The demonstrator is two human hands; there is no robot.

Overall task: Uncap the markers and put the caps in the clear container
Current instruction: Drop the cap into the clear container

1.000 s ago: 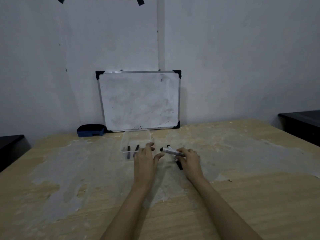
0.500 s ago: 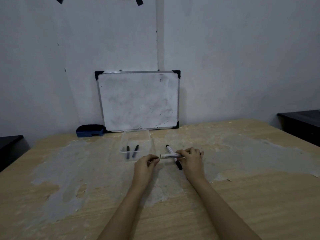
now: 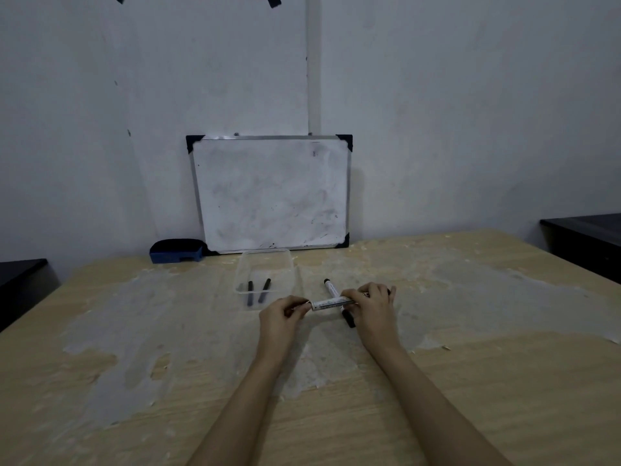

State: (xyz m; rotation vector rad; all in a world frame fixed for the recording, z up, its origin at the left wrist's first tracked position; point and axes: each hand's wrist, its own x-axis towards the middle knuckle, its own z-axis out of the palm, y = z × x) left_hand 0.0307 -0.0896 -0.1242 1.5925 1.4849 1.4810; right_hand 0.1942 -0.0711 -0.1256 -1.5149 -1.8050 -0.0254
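1. Both hands are holding one white marker (image 3: 331, 303) level above the middle of the table (image 3: 504, 381), its length running left to right.
2. Left hand (image 3: 280, 314) is pinching the marker's left end between thumb and fingertips; whether a cap sits under those fingers cannot be told.
3. Right hand (image 3: 373, 306) is wrapping around the marker's right part, fingers curled over the barrel.
4. A second marker (image 3: 331, 288) is lying on the table just behind the held one, its dark tip pointing toward the far edge; its near part is passing under the held marker.
5. A dark piece (image 3: 348, 319) is showing on the surface just below the right hand, touching or nearly touching it; what it belongs to is unclear.
6. The clear container (image 3: 265, 264) is sitting toward the far edge, left of the hands and near them, with two black caps (image 3: 258, 290) lying inside at its near end.
7. A whiteboard (image 3: 272, 193) is leaning against the wall at the far edge, directly behind the container.
8. A blue eraser (image 3: 177, 251) is resting at the far edge, just beside the whiteboard's lower left corner.
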